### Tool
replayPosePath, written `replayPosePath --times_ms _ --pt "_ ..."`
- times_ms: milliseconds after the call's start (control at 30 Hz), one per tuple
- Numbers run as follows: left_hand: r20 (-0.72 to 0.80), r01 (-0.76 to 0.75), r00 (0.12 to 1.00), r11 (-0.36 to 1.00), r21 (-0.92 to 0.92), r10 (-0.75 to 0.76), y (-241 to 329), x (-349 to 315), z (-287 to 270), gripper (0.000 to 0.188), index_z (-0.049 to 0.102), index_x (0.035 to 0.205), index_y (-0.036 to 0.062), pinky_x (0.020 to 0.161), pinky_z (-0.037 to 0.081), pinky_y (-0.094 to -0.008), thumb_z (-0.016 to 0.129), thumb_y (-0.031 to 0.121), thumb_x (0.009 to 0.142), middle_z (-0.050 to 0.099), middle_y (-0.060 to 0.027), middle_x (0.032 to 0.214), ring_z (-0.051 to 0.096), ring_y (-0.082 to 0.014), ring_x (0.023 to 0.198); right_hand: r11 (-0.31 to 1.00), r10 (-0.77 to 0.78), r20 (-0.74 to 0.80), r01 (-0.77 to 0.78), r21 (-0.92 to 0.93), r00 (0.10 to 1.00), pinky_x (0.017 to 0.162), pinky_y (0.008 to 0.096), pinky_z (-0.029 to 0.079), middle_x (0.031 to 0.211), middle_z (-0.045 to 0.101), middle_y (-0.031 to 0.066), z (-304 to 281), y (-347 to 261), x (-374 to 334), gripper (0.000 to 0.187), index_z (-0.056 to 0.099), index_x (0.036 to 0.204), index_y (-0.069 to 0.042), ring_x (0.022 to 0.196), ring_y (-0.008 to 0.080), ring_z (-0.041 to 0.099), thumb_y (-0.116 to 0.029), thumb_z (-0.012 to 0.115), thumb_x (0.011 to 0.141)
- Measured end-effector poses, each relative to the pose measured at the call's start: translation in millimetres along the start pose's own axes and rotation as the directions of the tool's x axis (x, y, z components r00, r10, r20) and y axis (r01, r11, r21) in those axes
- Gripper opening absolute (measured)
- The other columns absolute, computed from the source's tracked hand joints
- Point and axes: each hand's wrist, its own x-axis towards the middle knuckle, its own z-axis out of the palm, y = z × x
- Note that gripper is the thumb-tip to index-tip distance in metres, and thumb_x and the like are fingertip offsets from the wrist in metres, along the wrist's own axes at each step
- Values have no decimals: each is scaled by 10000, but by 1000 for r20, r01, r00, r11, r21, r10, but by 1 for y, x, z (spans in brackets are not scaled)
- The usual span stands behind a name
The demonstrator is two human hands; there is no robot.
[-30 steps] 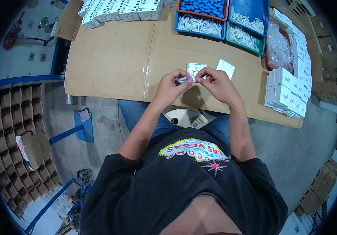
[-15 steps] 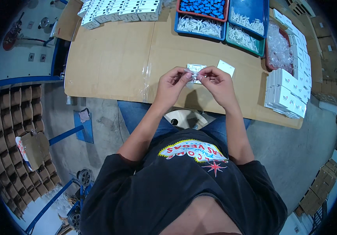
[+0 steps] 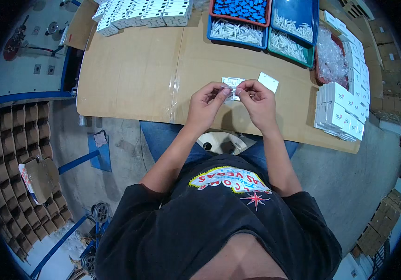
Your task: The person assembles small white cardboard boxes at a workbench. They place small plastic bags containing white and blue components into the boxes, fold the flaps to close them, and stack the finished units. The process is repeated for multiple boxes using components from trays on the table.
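Observation:
A small clear plastic bag (image 3: 231,88) is pinched between my two hands above the cardboard-covered table (image 3: 130,79). My left hand (image 3: 203,106) grips its left side between thumb and fingers, and my right hand (image 3: 259,105) grips its right side. What the bag contains, if anything, is too small to make out. Just beyond my fingertips lies a flat white printed piece (image 3: 232,80), partly hidden by the hands. A plain white card or flat box (image 3: 268,82) rests to its right.
Trays of blue pieces (image 3: 240,10) and white stick-like parts (image 3: 236,31) stand at the back. On the right are a red tray of clear plastic bags (image 3: 332,58) and stacked white boxes (image 3: 340,111). More small white boxes (image 3: 144,14) line the back left.
Both hands stay nearly in place, with the fingers shifting slightly on the plastic bag. My right hand has moved a little to the left.

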Motion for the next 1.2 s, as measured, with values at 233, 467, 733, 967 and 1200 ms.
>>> replayPosePath --times_ms 233,467,733,967,1200 --pt "0 5 1000 1000 -18 -5 -2 0 -2 170 677 1159 -16 918 539 -270 660 79 1019 711 -61 1080 661 -113 1011 997 72 -12 -72 28 997 698 205 476 940 677 -8 8 -18 -3 100 698 1027 -12 809 50 598 -59 717 940" --pt "-91 -32 995 999 -26 30 13 -1 11 183 702 1134 -6 847 533 -259 678 130 1014 736 -53 1024 677 -103 947 999 -36 5 36 -14 999 709 216 480 943 672 -15 4 2 1 83 698 1016 -21 819 50 573 -73 711 953" --pt "-92 -54 994 998 32 57 5 -1 0 159 704 1096 -5 853 539 -274 677 129 1014 728 -52 1024 681 -109 941 1000 25 36 -25 -5 999 697 218 477 946 670 -19 4 2 -1 106 693 1031 -22 807 46 562 -75 724 944" --pt "-69 -76 995 996 38 78 8 -3 4 135 690 1058 0 848 536 -262 681 125 1008 714 -31 989 673 -96 918 1000 -16 50 17 -25 999 682 206 466 937 667 -17 9 5 -2 102 687 1021 -21 799 42 570 -71 721 939" --pt "91 114 987 971 212 -135 -1 -4 -12 138 662 1136 21 780 499 -231 658 93 1018 679 -13 1004 624 -74 906 976 -21 118 46 -214 993 664 239 498 884 662 8 -4 28 -9 116 670 1013 -12 794 59 595 -94 717 946"
